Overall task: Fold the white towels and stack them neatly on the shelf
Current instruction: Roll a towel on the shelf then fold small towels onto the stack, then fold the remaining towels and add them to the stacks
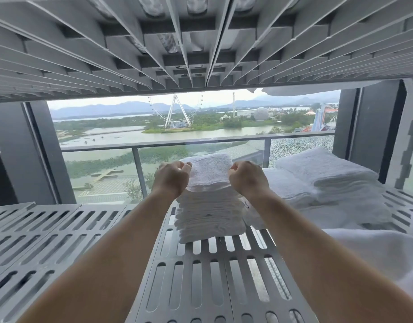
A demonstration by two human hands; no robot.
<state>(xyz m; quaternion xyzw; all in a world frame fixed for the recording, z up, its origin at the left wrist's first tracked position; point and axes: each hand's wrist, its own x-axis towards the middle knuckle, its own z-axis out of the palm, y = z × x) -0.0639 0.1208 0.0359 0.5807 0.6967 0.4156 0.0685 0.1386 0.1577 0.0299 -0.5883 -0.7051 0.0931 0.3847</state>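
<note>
Head view: tall stack of folded white terry towels (210, 206) sits on slotted grey metal shelf (201, 276), long axis running away from viewer toward window (154, 141). Left hand (171, 177) and right hand (246, 177) curl closed, each pinching one side edge of top towel (211, 170). Lower, wider towel pile (326, 183) lies right, beside stack.

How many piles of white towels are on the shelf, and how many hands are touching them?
Piles of white towels: 2, the tall towel stack in the middle and the wider towel pile to its right on the slotted shelf.
Hands: 2, the left hand and right hand, both pinching the top towel of the tall stack.
Total: 4.
</note>
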